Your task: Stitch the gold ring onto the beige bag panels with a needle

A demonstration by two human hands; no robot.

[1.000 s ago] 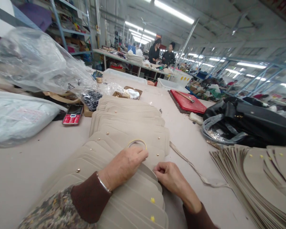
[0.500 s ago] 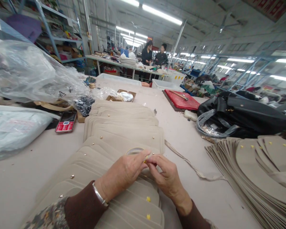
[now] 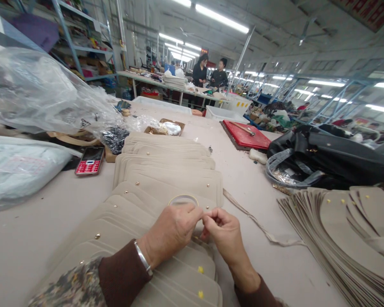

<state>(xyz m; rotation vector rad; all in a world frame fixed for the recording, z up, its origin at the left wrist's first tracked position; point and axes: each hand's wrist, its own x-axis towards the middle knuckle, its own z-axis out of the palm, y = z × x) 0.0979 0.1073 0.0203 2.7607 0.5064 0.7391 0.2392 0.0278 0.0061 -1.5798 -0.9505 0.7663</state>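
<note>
My left hand (image 3: pixel 173 230) rests on a fanned stack of beige cut pieces with metal studs (image 3: pixel 166 179). Its fingers are curled round a thin yellowish ring (image 3: pixel 183 198) that stands above the knuckles. My right hand (image 3: pixel 223 233) is closed in a pinch right beside it, fingertips touching those of the left at the ring's lower edge. What the right fingers pinch is too small to make out. Yellow dots (image 3: pixel 199 269) mark the nearest beige pieces under my wrists.
A second fan of beige pieces (image 3: pixel 345 230) lies at right, a loose strip (image 3: pixel 259 226) between. A red phone (image 3: pixel 89 160), plastic bags (image 3: pixel 35 89), a red board (image 3: pixel 248 136) and black bags (image 3: pixel 333 157) ring the table (image 3: pixel 45 221). Two people (image 3: pixel 209 76) stand at a far bench.
My right hand has come over from beside the stack to meet the left at the ring. The ring has stayed in the left hand throughout.
</note>
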